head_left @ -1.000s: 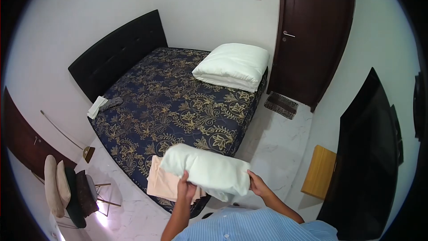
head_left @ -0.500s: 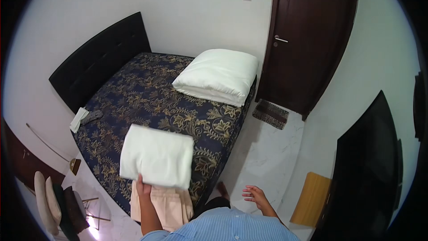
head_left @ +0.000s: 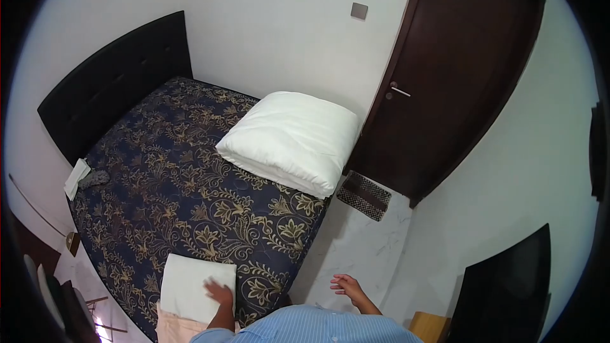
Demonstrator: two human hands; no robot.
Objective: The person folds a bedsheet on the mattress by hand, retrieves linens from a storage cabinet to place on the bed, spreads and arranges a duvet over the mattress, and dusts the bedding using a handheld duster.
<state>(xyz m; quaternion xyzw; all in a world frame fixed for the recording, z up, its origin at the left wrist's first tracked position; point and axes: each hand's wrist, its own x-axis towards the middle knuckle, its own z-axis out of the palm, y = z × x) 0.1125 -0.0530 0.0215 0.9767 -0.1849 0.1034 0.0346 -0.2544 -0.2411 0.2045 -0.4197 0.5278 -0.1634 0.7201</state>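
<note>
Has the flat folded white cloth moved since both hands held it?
Yes, downward: the white cloth now lies over the navy, gold-patterned mattress.

A navy mattress with gold floral patterning (head_left: 146, 200) extends ahead and leftward of both hands. Beneath the left hand (head_left: 218, 292) lies a folded white cloth (head_left: 184, 282), overlapping peach fabric (head_left: 173, 327) nearer the body. Beyond both hands sits a folded white duvet (head_left: 292, 140); far ahead-left, a small white cloth (head_left: 76, 178) touches a gray cloth (head_left: 95, 178).
</note>
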